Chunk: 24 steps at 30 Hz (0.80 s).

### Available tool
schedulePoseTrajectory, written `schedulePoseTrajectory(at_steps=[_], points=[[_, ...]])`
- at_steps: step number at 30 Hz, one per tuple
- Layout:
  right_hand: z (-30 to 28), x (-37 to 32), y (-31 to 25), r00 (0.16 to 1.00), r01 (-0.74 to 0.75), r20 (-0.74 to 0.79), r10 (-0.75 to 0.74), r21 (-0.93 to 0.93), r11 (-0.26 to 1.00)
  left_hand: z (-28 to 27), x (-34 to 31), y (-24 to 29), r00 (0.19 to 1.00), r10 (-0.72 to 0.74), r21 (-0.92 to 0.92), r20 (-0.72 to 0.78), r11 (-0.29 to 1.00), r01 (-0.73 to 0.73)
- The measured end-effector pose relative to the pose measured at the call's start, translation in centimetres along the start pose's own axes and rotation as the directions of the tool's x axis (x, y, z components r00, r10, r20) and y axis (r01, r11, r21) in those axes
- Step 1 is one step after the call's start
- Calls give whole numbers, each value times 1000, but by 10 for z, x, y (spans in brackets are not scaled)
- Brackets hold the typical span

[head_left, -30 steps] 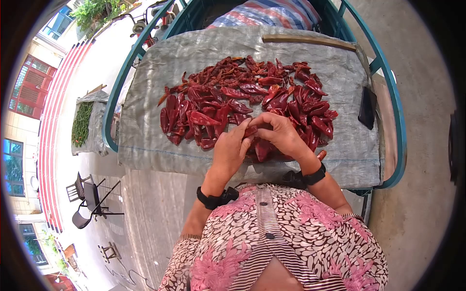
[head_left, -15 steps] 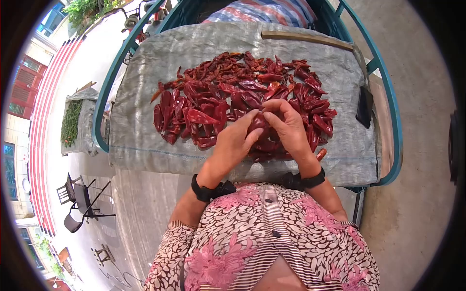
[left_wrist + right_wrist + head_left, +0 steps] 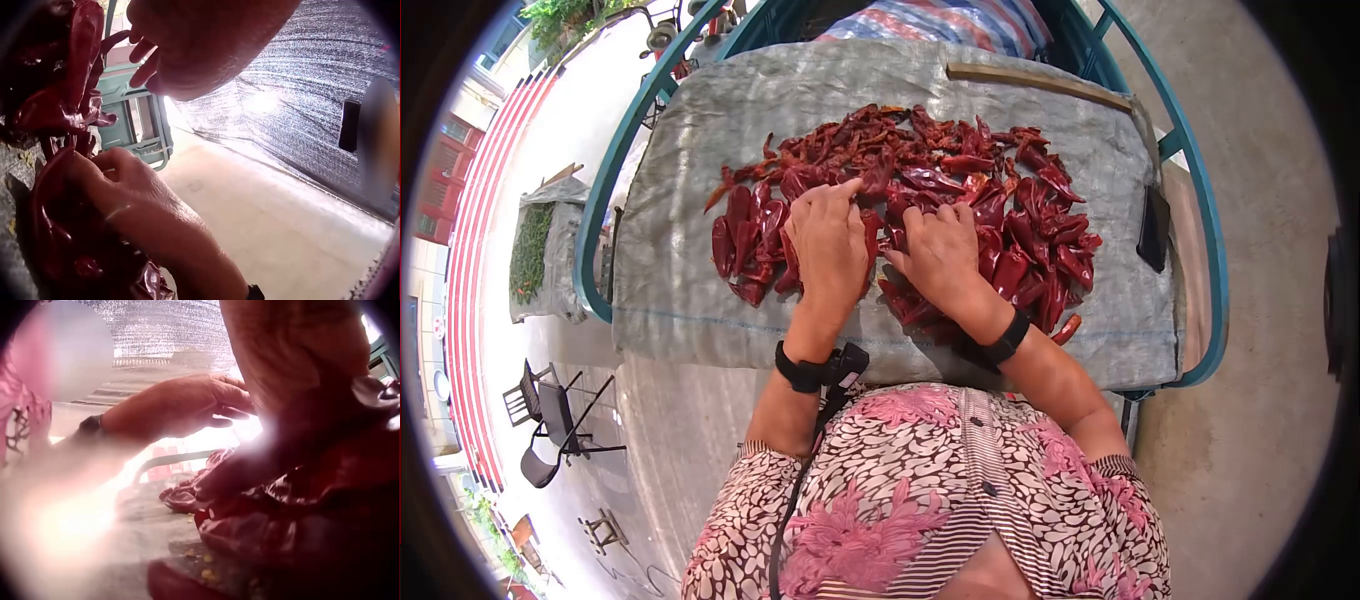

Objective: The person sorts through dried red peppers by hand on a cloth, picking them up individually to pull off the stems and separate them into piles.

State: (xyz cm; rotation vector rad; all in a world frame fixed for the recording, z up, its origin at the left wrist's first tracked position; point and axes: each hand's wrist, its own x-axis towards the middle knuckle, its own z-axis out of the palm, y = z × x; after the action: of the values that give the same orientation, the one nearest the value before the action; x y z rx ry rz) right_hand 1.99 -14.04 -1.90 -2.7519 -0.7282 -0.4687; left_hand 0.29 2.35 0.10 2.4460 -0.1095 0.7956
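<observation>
From the head view, we see the peppers (image 3: 1040,240) spread over the middle of the grey sheet (image 3: 680,250), shrivelled ones at the far side, glossier ones nearer us. Our left hand (image 3: 830,245) is over the left part of the spread; our right hand (image 3: 945,255) is just beside it, knuckles bent and fingertips down among the glossy ones. We judge a light touch best here: skins that look this dry could crack, so we should take few at a time and lift rather than drag. One loose pepper (image 3: 1067,329) lies beside our right forearm (image 3: 1070,390), near the front edge, and a low sweep of the arm could roll it off. From the left wrist, our left grip hangs loose, fingers parted with nothing seen in them; the right thumb and fingers reach in against dark red skin, and whether that grip has closed on a pepper we cannot tell. We would make sure of the hold before raising anything. From the right wrist, glare and shadow hide the right fingertips; yellow bits (image 3: 208,574), perhaps seeds, lie between the peppers, so slow, even movements should keep spills down.
</observation>
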Motion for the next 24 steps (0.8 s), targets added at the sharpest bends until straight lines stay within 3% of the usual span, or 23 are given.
schedulePoseTrajectory(at_steps=[3, 9, 12, 16, 18, 21, 22, 24], points=[[6, 3, -2, 995, -59, 77, 60, -4, 998, 6, -2, -8, 997, 46, -101, 66, 994, -39], [-18, -2, 11, 978, -190, -45, 206, 234, 954, -2, 9, 7, 971, 216, -99, 105, 973, -206], [-36, -5, 13, 988, -99, -64, 137, 405, 909, -1, 11, -1, 929, 309, -170, 205, 946, -277], [-44, -3, 22, 986, -123, -20, 166, 584, 802, -5, 17, -13, 908, 261, -177, 327, 961, -212], [-51, -3, 25, 959, -177, -64, 275, 622, 763, -7, 22, -12, 919, 183, -129, 350, 981, -146], [-51, -11, 35, 926, -213, -121, 357, 612, 761, 3, 27, -1, 986, 168, 125, 1, 978, -167], [-54, -13, 38, 925, -207, -138, 354, 599, 774, -3, 27, 3, 980, 201, 127, 1, 972, -199], [-57, -17, 45, 927, -200, -156, 341, 563, 802, -6, 17, 6, 953, 237, 9, 187, 970, -243]])
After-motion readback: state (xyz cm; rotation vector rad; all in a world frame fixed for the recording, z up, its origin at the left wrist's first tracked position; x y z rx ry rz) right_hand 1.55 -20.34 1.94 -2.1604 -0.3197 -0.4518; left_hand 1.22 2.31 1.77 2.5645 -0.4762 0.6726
